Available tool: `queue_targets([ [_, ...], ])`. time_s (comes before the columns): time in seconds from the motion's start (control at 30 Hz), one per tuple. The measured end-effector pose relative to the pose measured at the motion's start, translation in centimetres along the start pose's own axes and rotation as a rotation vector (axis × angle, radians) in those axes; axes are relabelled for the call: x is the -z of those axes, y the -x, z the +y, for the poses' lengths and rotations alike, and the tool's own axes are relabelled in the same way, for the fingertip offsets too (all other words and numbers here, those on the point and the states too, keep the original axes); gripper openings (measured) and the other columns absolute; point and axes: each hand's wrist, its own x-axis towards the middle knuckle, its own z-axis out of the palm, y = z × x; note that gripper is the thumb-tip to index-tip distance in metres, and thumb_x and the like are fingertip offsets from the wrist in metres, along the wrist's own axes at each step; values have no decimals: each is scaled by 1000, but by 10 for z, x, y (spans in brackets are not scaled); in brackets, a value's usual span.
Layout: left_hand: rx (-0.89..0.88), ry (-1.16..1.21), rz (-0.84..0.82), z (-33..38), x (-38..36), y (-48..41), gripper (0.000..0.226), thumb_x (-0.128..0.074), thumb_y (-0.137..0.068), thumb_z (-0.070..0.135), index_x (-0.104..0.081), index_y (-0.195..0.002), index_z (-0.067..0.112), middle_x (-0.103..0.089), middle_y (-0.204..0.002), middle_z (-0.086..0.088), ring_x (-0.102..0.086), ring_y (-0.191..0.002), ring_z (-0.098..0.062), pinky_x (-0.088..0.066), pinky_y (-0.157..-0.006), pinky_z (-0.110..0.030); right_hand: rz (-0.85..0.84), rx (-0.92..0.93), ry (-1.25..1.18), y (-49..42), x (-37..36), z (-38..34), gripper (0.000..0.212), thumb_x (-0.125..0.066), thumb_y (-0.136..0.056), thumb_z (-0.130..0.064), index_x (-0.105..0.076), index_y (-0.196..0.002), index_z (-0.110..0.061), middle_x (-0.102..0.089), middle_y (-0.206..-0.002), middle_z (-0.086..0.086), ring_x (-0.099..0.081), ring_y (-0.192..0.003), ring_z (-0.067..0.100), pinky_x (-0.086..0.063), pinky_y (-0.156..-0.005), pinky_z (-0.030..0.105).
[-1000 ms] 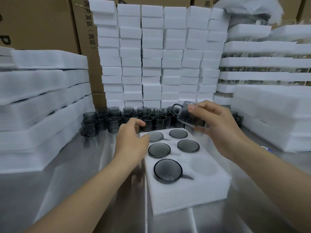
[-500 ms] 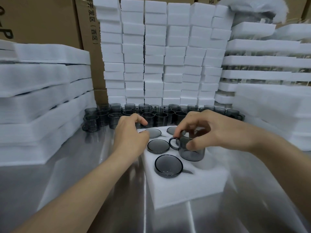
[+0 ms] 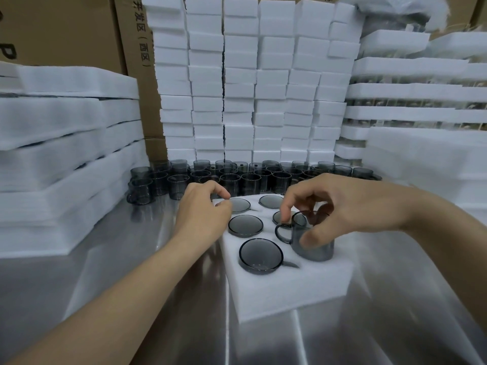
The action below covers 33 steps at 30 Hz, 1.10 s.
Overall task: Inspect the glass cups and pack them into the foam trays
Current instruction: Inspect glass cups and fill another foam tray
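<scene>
The right hand (image 3: 350, 206) holds a smoky grey glass cup (image 3: 312, 239). Its thumb presses the near side of the cup and its curled fingers reach over the rim. The cup stands upright with its bottom going into the near right hole of the white foam tray (image 3: 287, 288). Its little handle sticks out toward the left hand (image 3: 201, 214).

The left hand rests on the far left corner of the tray, with its fingers bent and the fingertips close together. It seems to steady the foam, but whether it pinches anything cannot be told.

Five packed cups (image 3: 261, 255) already sit low in the other holes, between the two hands. Only their round tops show.

The cup is probably light, hard and smooth. Glass can slip from fingers and can chip or break if it bumps another cup. A good place to hold it is around the sides near the rim, or by the handle. The foam is soft and should hug the cup, so a gentle push straight down looks like enough.

The tray lies on a shiny metal table (image 3: 105, 280), under both arms. Just past the hands, many loose cups (image 3: 250, 177) stand in rows. Behind them rise tall stacks of white foam blocks (image 3: 253, 83). More foam sheets (image 3: 66, 143) pile up beyond the left hand, and brown cardboard boxes (image 3: 60, 30) stand at the back.
</scene>
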Motion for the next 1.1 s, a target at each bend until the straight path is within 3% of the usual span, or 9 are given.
queue_targets([
  [0.13,1,0,-6,-1,0,0,25,-60,-96,17,-64,-87,39,-50,-120,10,-47,-105,-10,-32,-72,-19,-74,-20,-17,4,7,4,42,-96,-75,-23,-77,-112,-30,-63,-93,-11,-62,-80,3,-50,-75,18],
  [0.2,3,-5,-8,-1,-1,-1,24,-59,-97,18,-65,-86,39,-52,-120,9,-47,-105,-10,-33,-77,-25,-94,-46,48,5,8,4,48,-98,-72,-34,-75,-115,-36,-66,-100,-9,-67,-87,10,-56,-83,28],
  [0.3,7,-9,-11,-2,-1,-1,24,-59,-97,19,-66,-86,39,-53,-119,10,-48,-102,-9,-31,-71,-15,-104,-60,141,4,5,4,62,-94,-64,-61,-73,-119,-43,-67,-110,-13,-67,-102,12,-56,-95,41],
  [0.4,8,-5,-12,-3,-2,-3,24,-59,-97,19,-66,-86,39,-55,-120,9,-49,-102,-9,-32,-71,-18,-66,-51,48,3,7,7,59,-93,-63,-60,-76,-116,-39,-69,-105,-13,-66,-95,5,-51,-83,28],
  [0.53,10,-4,-16,-2,-2,-3,25,-58,-98,19,-67,-86,39,-59,-120,8,-52,-103,-10,-36,-79,-28,-91,-75,38,-4,1,11,54,-95,-60,-64,-81,-107,-42,-70,-95,-5,-63,-79,2,-46,-77,28],
  [0.63,11,-6,-15,-2,-1,-1,24,-57,-99,19,-69,-88,38,-60,-119,9,-53,-103,-10,-37,-81,-31,-67,-55,58,-3,3,15,52,-92,-60,-69,-82,-105,-44,-72,-97,-14,-67,-86,4,-49,-81,26],
  [0.8,17,-10,-14,-3,-2,-2,25,-57,-99,19,-69,-87,37,-58,-116,10,-51,-100,-9,-36,-76,-29,-73,-75,99,-6,2,28,31,-91,-69,-46,-75,-83,-23,-70,-76,-1,-58,-68,11,-45,-68,32],
  [0.9,11,-6,-28,-3,-3,-1,25,-56,-101,21,-69,-86,37,-62,-117,8,-52,-102,-10,-37,-77,-30,-87,-46,84,-6,1,23,22,-86,-78,-39,-74,-83,-22,-66,-77,-4,-54,-71,9,-44,-68,31],
  [1.1,-2,-6,-37,-3,-2,0,25,-55,-101,23,-70,-86,37,-63,-115,9,-52,-104,-11,-36,-78,-31,276,170,-314,-12,-11,-1,11,-69,-90,-32,-75,-87,-23,-67,-85,-10,-56,-83,9,-43,-77,30],
])
